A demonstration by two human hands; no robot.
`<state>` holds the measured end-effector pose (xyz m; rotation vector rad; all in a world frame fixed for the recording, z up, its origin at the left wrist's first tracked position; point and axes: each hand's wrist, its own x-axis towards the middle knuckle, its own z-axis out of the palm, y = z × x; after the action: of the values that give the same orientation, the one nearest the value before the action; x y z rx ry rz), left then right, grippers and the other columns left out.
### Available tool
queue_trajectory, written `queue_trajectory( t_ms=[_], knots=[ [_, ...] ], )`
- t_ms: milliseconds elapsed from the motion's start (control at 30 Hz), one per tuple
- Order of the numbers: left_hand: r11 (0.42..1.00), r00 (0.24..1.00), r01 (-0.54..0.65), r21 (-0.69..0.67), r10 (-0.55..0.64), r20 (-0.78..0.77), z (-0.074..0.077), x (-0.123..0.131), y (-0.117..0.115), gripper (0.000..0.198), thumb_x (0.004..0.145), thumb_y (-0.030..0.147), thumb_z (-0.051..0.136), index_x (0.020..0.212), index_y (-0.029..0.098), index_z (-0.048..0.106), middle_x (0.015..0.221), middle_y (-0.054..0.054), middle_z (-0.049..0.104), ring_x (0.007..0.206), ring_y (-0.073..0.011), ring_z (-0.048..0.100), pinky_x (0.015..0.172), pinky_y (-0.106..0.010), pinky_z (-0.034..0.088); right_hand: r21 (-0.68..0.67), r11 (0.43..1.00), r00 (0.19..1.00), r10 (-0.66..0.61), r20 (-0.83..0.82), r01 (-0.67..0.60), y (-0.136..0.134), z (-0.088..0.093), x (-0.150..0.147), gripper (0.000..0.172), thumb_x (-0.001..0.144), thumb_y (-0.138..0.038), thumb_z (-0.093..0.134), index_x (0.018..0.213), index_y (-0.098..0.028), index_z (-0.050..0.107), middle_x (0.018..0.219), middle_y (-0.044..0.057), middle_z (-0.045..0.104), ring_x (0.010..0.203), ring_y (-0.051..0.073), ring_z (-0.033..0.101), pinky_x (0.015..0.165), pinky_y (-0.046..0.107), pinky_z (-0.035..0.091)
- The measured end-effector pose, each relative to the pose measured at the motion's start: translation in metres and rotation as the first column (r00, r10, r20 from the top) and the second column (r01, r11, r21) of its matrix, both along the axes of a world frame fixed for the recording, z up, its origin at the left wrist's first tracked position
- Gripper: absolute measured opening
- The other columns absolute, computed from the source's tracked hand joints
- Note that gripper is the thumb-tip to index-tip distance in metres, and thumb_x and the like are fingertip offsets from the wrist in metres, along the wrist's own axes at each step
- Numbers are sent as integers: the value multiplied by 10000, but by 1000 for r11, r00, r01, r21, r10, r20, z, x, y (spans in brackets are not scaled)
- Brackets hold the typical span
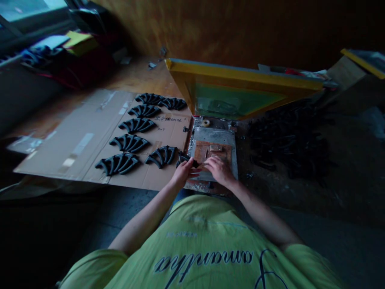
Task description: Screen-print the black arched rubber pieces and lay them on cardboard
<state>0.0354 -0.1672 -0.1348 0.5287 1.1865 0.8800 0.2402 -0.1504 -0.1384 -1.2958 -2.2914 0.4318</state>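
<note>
My left hand point(183, 173) is closed around a black curved piece point(189, 159), near the front left edge of a metal base plate point(210, 135). Close beside it, the fingers of my right hand point(220, 170) are bent together at the piece's right end; what they pinch is too small and dark to make out. Under and behind my right hand lies a brown board point(199, 147) with a small raised block point(215, 148) on it. A yellow-edged screen printing frame point(240, 76) stands tilted up behind the plate.
Left of me, a flat cardboard sheet point(81, 120) carries fan-shaped rows of similar black pieces point(118, 163). A dark heap of black pieces point(288, 140) lies on the right. A roll of tape point(206, 123) sits at the plate's back. Far left is a yellow item point(78, 43) on a pile.
</note>
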Motion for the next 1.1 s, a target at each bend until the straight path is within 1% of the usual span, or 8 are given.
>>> queue_trajectory(
  t_ms=[100,167,333,600,700,800,900,1100],
  knots=[
    [989,970,-149,-7,144,-198,-15,-59,6,464,893,606,579,999,154,595,1037,-134,749,789,-197,747,613,-260,580,-32,955,940,-286,184,296,14,-4,75,179,951,-187,511,1009,-198,679,1050,127,695,1044,272,596,917,397,469],
    [968,914,-246,-44,217,-342,-31,-98,3,457,941,591,495,991,148,593,976,-135,754,767,-192,750,609,-256,579,-48,835,761,-474,442,548,23,-12,133,205,927,-167,517,1042,-156,687,1035,173,694,1015,298,608,873,402,473],
    [927,769,-323,-189,140,-624,-73,-147,-7,513,970,581,381,873,142,628,713,-139,718,676,-228,734,528,-271,557,-100,699,503,-399,767,708,20,-40,205,359,934,-82,398,1221,-48,611,1056,229,680,1043,306,630,829,370,473],
    [948,606,-185,-259,-97,-789,-81,-169,20,582,888,660,458,735,141,671,705,-194,705,804,-348,729,664,-399,566,-127,742,519,-325,791,659,16,-37,203,353,924,-130,447,1225,-110,630,1197,202,624,1146,321,593,822,389,497],
    [973,309,-158,-168,-113,-945,-73,-160,11,559,885,650,470,904,145,708,947,-230,730,1044,-391,679,847,-476,531,-57,736,537,-436,722,674,16,-14,203,303,919,-219,524,1189,-143,640,1142,180,644,1070,308,625,796,379,496],
    [997,-39,32,65,66,-997,-67,-131,1,546,929,580,444,1242,180,645,1261,-200,657,1230,-351,573,992,-475,470,68,760,651,-595,471,646,19,10,189,299,932,-303,533,1180,-170,633,1108,167,669,1024,292,635,801,376,492],
    [981,-60,180,71,82,-995,-69,-99,3,649,915,615,455,1432,231,533,1468,-161,525,1327,-364,465,1032,-506,442,88,808,802,-589,104,582,27,16,156,339,940,-414,518,1141,-179,657,1079,152,702,980,275,649,835,379,497],
    [996,-11,58,-69,-69,-998,-82,-75,32,796,855,711,464,1490,231,474,1595,-150,378,1427,-447,305,1085,-656,318,-111,876,840,-482,-249,469,35,-27,71,489,918,-601,473,1044,-168,662,967,143,728,836,258,672,759,373,522]
  ],
)
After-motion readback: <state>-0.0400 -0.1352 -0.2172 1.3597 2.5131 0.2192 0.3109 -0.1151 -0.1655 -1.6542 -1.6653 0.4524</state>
